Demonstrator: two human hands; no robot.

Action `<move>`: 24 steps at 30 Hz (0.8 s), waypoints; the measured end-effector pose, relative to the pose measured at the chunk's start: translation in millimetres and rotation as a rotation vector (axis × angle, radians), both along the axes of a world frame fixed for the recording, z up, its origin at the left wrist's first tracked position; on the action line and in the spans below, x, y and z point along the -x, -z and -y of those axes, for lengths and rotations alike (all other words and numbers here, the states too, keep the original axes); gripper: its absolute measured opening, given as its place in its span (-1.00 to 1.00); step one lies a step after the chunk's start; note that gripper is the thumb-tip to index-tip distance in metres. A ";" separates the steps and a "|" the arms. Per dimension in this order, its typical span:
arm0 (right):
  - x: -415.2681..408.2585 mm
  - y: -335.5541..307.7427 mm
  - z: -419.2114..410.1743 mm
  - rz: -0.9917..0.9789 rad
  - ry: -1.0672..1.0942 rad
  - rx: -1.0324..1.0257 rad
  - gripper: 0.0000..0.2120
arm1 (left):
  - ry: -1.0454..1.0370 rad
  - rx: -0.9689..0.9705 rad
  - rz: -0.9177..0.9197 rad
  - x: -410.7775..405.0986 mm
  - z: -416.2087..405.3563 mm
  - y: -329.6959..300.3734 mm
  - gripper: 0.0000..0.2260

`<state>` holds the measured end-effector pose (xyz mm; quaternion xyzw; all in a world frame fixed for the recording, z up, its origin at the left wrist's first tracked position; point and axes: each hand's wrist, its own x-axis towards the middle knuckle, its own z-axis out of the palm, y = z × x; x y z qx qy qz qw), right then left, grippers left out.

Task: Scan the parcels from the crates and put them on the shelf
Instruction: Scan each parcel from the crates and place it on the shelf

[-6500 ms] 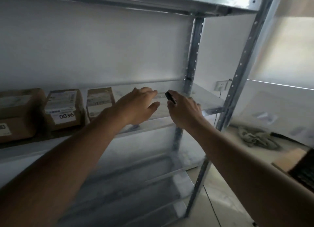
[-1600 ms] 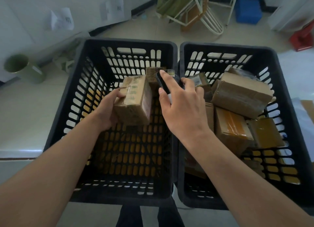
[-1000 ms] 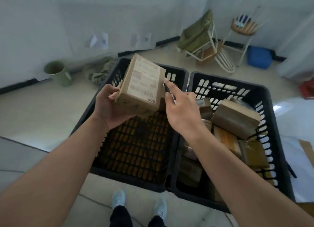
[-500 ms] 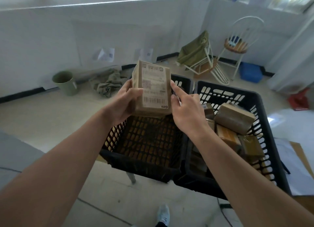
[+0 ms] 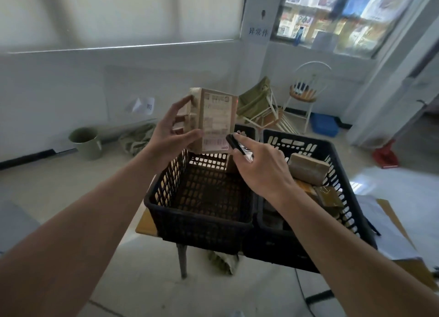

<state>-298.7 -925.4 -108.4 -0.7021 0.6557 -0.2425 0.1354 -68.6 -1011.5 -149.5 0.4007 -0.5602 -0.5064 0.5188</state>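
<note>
My left hand holds a small brown cardboard parcel upright above the crates, its white shipping label facing me. My right hand grips a small black scanner, whose tip points at the barcode near the label's lower edge. Below stand two black plastic crates side by side. The left crate looks nearly bare inside. The right crate holds several brown parcels. The shelf is out of view.
The crates rest on a low wooden table. A green bucket and crumpled cloth lie by the wall at left. A folded chair, a round stool and a blue bin stand behind. Flat cardboard and paper lie at right.
My right hand has let go of the parcel's side and dropped lower, with the scanner now aimed at the label. My left hand has raised the parcel. My view has tilted upward.
</note>
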 end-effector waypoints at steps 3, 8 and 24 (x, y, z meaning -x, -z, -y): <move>4.9 -12.3 -10.8 -0.038 -0.063 -0.003 -0.53 | 0.025 0.029 0.051 0.2 -8.1 -13.1 -0.27; 17.3 -30.4 -19.8 -0.074 -0.183 0.011 -0.54 | 0.046 0.011 0.070 9.6 -19.6 -29.7 -0.22; 95.8 -69.0 -10.7 -0.167 -0.471 -0.065 -0.54 | -0.131 0.201 0.293 65.3 -27.3 -51.9 0.06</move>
